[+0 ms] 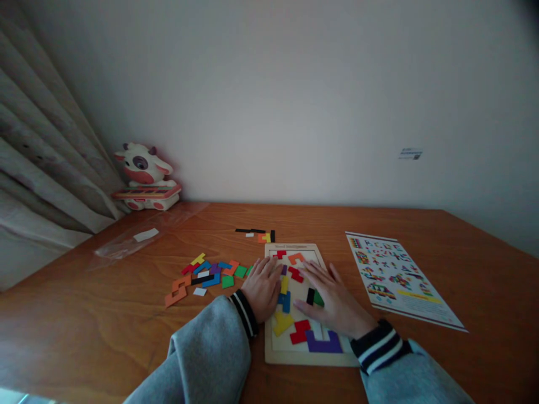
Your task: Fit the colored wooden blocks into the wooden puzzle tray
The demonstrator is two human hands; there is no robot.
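Observation:
A pale wooden puzzle board lies on the table, with colored pieces inside its frame. Among them are a purple U-shaped piece, a red piece and a yellow piece. My left hand rests over the board's left edge, fingers stretched forward near a small purple piece. My right hand is spread over the right side, its thumb near a black piece and a green piece. Neither hand visibly holds a piece. What lies beneath the palms is hidden.
Loose colored pieces lie left of the board, a few more behind it. A printed pattern sheet is at the right. A clear plastic bag and a cow toy are at the back left, beside a curtain.

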